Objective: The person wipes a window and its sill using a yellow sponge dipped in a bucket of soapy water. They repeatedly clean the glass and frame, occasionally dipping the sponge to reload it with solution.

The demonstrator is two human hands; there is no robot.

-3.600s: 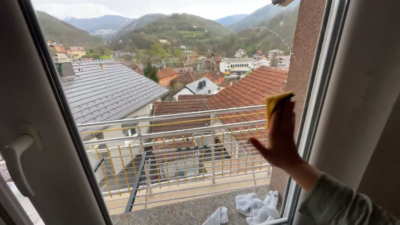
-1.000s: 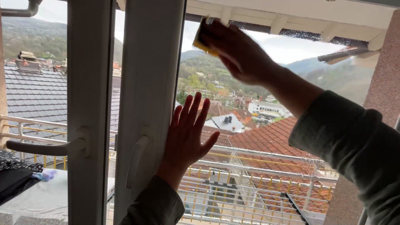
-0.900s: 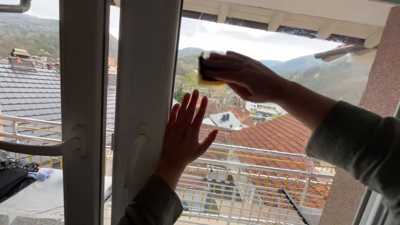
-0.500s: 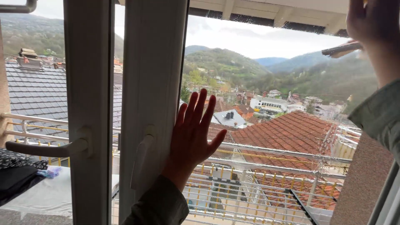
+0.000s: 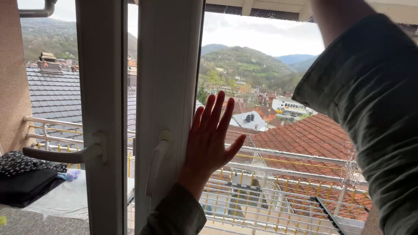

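Clear glass window pane (image 5: 270,130) in white plastic frame (image 5: 167,87): left hand (image 5: 209,139) braces it flat, fingers released; right hand out of view overhead, grip unknown, apparently mid-wipe.

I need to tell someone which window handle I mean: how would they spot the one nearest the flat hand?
Start at the wide white window frame in the middle. The left hand lies flat on the glass beside it. The white handle just left of that hand points down, while the other handle sticks out sideways.
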